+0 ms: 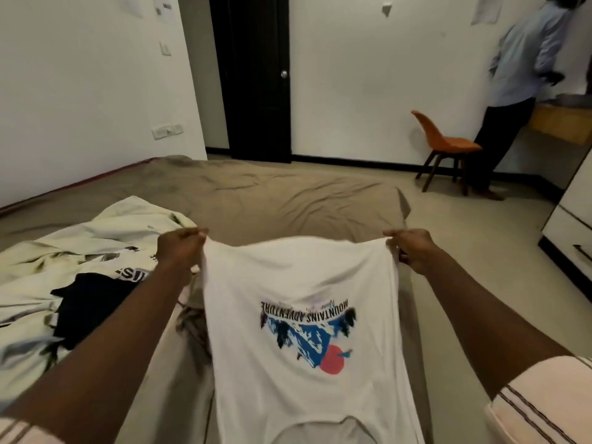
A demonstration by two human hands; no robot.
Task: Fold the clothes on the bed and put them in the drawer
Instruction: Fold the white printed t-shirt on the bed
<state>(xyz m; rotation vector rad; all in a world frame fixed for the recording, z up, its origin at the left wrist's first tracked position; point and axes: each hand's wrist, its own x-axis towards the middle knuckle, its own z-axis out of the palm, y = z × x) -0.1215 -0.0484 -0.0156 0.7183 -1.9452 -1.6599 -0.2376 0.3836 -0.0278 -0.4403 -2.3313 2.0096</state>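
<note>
A white T-shirt point(301, 283) with a blue mountain print and a red circle hangs spread out in front of me, printed side up and upside down to my view. My left hand point(179, 248) pinches its far left corner. My right hand point(410, 248) pinches the far right corner. The shirt is held above the bed point(272, 193), which has a brown sheet. Its collar end hangs near the bottom of the view. A pile of other clothes point(73, 267), cream with a black piece on top, lies on the bed to the left.
A white drawer unit point(573, 232) stands at the right edge. An orange chair point(445, 142) stands by the far wall, with a person point(512, 91) next to it at a wooden shelf. A dark door point(256, 75) is straight ahead. Bare floor lies right of the bed.
</note>
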